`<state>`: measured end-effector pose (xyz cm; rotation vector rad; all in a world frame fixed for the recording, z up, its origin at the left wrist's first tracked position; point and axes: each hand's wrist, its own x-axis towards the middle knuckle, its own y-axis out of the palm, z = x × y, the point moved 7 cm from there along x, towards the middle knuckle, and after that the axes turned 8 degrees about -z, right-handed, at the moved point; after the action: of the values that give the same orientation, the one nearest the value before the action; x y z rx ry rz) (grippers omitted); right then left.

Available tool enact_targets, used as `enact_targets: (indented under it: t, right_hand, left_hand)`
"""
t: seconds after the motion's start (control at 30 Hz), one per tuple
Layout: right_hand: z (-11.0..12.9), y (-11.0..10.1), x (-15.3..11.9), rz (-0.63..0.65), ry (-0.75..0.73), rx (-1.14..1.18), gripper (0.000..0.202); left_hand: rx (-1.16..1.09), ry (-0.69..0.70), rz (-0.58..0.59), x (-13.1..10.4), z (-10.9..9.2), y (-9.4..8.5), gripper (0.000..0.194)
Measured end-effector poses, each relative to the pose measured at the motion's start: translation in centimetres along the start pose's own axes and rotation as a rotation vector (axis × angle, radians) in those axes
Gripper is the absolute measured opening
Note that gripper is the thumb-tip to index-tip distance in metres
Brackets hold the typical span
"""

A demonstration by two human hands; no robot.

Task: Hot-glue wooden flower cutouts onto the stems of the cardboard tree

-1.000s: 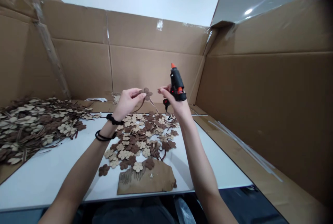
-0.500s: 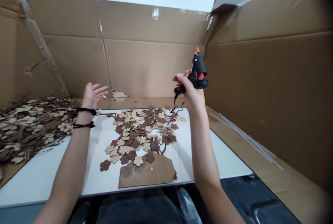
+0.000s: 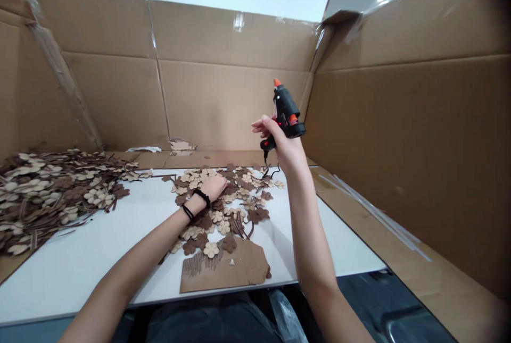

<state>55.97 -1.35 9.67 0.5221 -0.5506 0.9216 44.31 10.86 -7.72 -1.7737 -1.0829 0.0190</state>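
My right hand [image 3: 285, 146] is raised above the table and wrapped round the handle of a black hot glue gun [image 3: 286, 106]. The gun's orange nozzle points up, a small red light shows on it, and its cord [image 3: 265, 159] hangs down. Down in the middle pile of brown and cream flower cutouts [image 3: 217, 215] is my left hand [image 3: 214, 187], black bands at the wrist. Its fingers are curled in; whatever they may pinch is hidden. At the near edge lies a torn cardboard piece [image 3: 235, 271] with dark streaks and a small whitish blob.
A larger heap of flower cutouts with thin strips [image 3: 51, 194] covers the left side. Cardboard walls [image 3: 223, 103] enclose the white tabletop [image 3: 351, 242] at the back and sides. Several translucent glue sticks [image 3: 379, 218] lie along the right edge.
My left hand has come from the heap side, where it was spread open, rightward and down onto the middle flowers, fingers now curled. The right hand with the glue gun shifted slightly left.
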Motion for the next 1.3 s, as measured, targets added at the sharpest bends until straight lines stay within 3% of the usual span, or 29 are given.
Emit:
enact_targets:
  t: [0.13, 0.23, 0.33, 0.47, 0.6, 0.73, 0.83, 1.13, 1.3]
  right_hand:
    - [-0.7, 0.5, -0.2, 0.023, 0.098, -0.04, 0.036]
    - [-1.0, 0.9, -0.4, 0.083, 0.158, -0.035, 0.04]
    - [-1.3, 1.3, -0.6, 0.171, 0.192, -0.05, 0.043]
    - [-1.5, 1.6, -0.8, 0.254, 0.209, -0.028, 0.043]
    - [-1.3, 2.2, -1.2, 0.356, 0.169, -0.016, 0.04]
    - [-1.8, 2.0, -1.1, 0.33, 0.18, -0.053, 0.048]
    - [-2.3, 1.9, -0.9, 0.293, 0.186, -0.09, 0.054]
    - [-2.7, 1.8, -0.7, 0.236, 0.183, -0.161, 0.055]
    - [-2.6, 1.7, -0.6, 0.224, 0.188, -0.2, 0.056]
  left_hand:
    - [0.059, 0.027, -0.05, 1.4, 0.2, -3.9, 0.025]
    - [0.021, 0.022, -0.174, 1.8, -0.7, -7.9, 0.033]
    - [-0.245, -0.005, -0.263, 1.5, -2.2, -11.4, 0.033]
    - [-0.569, 0.026, -0.223, 0.6, -4.8, -14.1, 0.041]
    - [-0.749, 0.031, -0.219, 0.2, -6.1, -14.9, 0.041]
    - [-0.946, -0.099, -0.263, 0.2, -5.4, -14.7, 0.054]
    - [-1.024, -0.163, -0.199, 0.1, -5.1, -14.2, 0.04]
    - [-0.997, -0.179, -0.113, -0.3, -6.0, -14.3, 0.035]
    - [-0.97, -0.174, -0.125, -0.7, -6.8, -14.7, 0.035]
